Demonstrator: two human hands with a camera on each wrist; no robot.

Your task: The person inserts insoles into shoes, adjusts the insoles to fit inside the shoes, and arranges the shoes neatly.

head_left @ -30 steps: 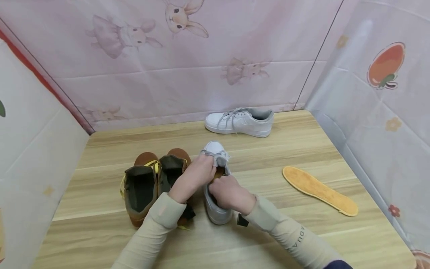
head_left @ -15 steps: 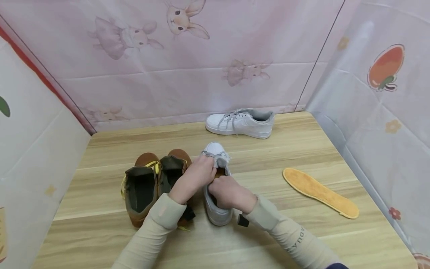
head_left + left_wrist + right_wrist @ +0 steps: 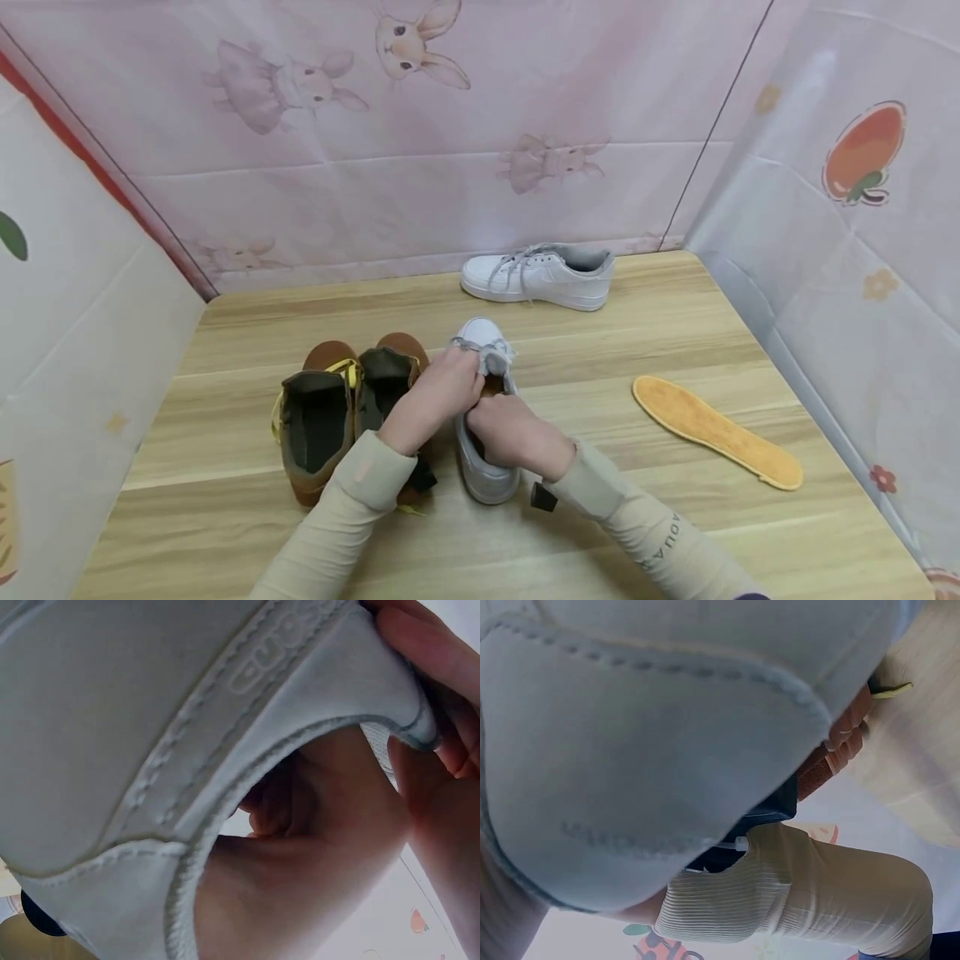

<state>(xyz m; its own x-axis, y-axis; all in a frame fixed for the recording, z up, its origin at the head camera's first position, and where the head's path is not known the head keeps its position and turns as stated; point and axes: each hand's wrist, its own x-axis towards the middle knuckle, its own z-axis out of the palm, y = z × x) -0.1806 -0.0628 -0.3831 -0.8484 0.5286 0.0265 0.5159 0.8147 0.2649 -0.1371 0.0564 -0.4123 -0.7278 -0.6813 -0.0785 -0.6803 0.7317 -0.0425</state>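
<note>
A white sneaker (image 3: 489, 482) points away from me in the middle of the table in the head view. My left hand (image 3: 447, 382) grips its tongue and the edge of the opening by the laces. My right hand (image 3: 510, 427) reaches down into the opening, fingers bent; the left wrist view shows that hand inside the collar of the sneaker (image 3: 105, 720). An orange-brown insole (image 3: 492, 385) shows inside, ahead of the right hand. Most of the right fingers are hidden, and I cannot tell whether they pinch the insole. The sneaker's heel (image 3: 645, 750) fills much of the right wrist view.
A second insole (image 3: 716, 433), orange, lies at the right of the table. Another white sneaker (image 3: 536, 282) stands sideways at the back. To the left are two brown shoes (image 3: 327, 357) with yellow laces, close by my left forearm. Printed cloth walls (image 3: 420, 200) border the table.
</note>
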